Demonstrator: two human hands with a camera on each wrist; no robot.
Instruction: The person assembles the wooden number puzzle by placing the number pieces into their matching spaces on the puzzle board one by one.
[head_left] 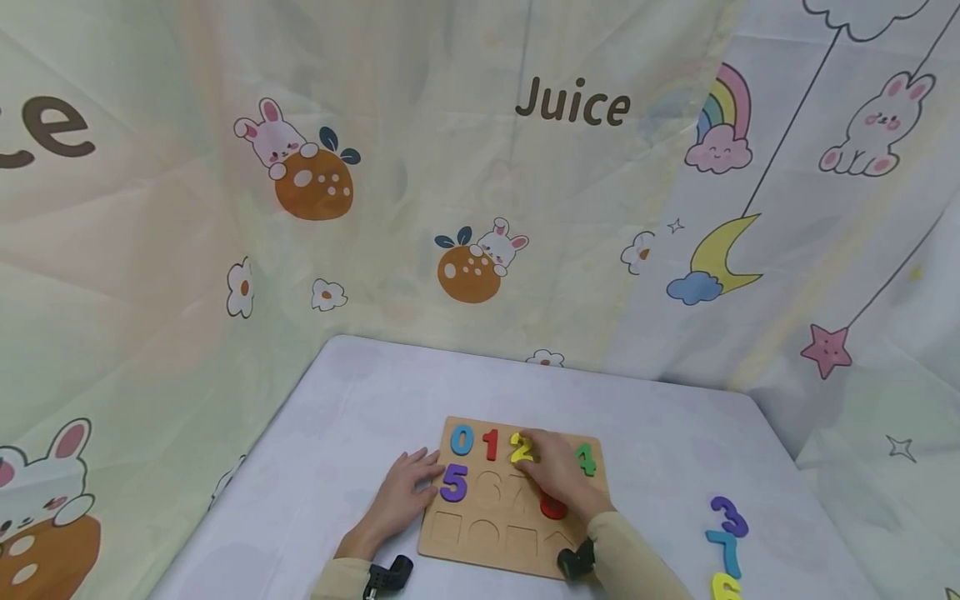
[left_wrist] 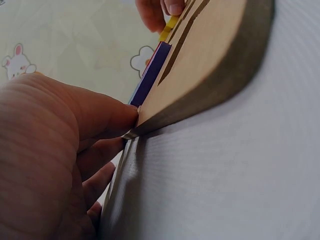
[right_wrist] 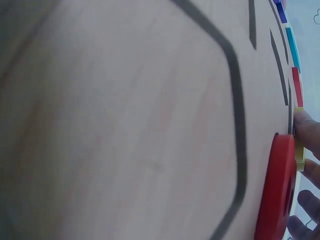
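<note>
A wooden number puzzle board (head_left: 487, 562) lies flat on the table. My right hand (head_left: 558, 471) pinches the yellow number 2 (head_left: 521, 448) between thumb and fingers, in the board's top row beside the red 1 (head_left: 490, 444). The right wrist view shows the fingers (right_wrist: 310, 132) on the yellow piece, low at the board surface; whether it is fully seated I cannot tell. My left hand (head_left: 405, 492) touches the board's left edge with fingers fairly straight, close to the purple 5 (head_left: 454, 483). Under the right hand a red piece (head_left: 553, 507) is partly hidden.
On the board also sit a blue 0 (head_left: 462, 440) and a green 4 (head_left: 586, 459). Right of it on the white table (head_left: 645, 433) lie a purple 3 (head_left: 730, 516), a blue 7 (head_left: 725, 553) and a yellow piece (head_left: 725, 587), cut off by the frame. Printed curtains (head_left: 405, 167) surround the table.
</note>
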